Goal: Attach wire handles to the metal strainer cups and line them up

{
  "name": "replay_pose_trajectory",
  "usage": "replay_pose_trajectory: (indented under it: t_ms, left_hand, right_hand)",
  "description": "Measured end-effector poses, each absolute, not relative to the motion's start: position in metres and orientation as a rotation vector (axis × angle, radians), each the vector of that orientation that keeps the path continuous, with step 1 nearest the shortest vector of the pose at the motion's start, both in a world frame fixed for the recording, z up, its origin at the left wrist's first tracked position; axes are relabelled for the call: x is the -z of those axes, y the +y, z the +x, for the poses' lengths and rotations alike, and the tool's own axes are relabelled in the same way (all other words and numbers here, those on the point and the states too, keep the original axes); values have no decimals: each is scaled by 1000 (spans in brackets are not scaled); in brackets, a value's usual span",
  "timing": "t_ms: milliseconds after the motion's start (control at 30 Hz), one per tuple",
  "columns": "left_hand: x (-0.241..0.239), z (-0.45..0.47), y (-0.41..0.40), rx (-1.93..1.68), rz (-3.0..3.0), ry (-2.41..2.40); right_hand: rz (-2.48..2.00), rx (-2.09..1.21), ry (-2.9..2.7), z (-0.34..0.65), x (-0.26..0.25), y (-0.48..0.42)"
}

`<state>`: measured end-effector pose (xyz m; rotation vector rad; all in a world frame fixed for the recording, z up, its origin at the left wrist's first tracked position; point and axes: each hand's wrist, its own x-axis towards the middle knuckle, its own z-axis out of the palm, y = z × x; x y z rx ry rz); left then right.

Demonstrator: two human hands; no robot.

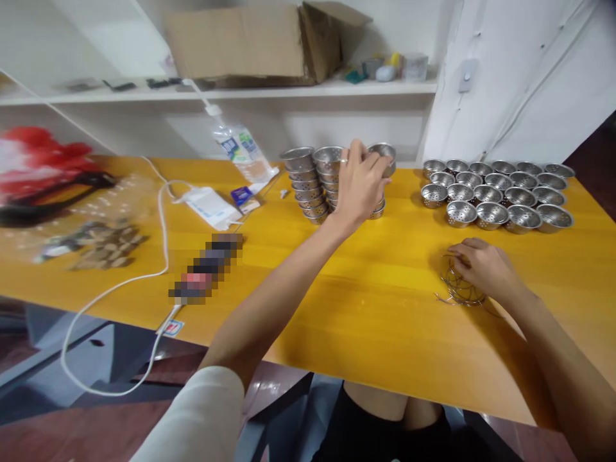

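Note:
My left hand (pixel 363 183) reaches to the stacked perforated metal cups at the back of the table. Its fingers are closed at the rim of the top cup (pixel 386 160) of the right-hand stack and hide part of it. Beside it stand a middle stack (pixel 327 157) and a left stack (pixel 308 186) of the same cups. On the right, my right hand (pixel 484 266) is over a loose tangle of thin metal wires (pixel 459 292). Its fingers are pinched together on the wire, and the fingertips are partly hidden.
Rows of single perforated cups (pixel 491 194) cover the table's back right. Left of the stacks are a plastic bottle (pixel 245 154), a white packet (pixel 212 206), a blurred-out phone-like object (pixel 206 269) with a white cable (pixel 163 237), and brown pieces (pixel 113 247). A cardboard box (pixel 240 42) sits on the shelf.

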<state>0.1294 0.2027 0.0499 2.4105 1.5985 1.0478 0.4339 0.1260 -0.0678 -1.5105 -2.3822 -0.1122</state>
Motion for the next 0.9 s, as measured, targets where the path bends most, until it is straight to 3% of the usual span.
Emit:
replay_pose_trajectory:
  t_ms: [233, 333, 567, 900]
  left_hand:
    - [40, 107, 124, -571, 2829, 1228]
    - [66, 96, 112, -588, 2769, 1160]
    - [66, 98, 105, -870, 2452, 1075]
    - [66, 98, 111, -981, 2043, 1085]
  right_hand:
    - [-1455, 57, -2296, 431, 71, 127]
    - [-1452, 38, -2306, 427, 67, 125]
    - [-1368, 105, -2250, 415, 60, 116]
    - [-1433, 138, -2239, 413, 65, 113]
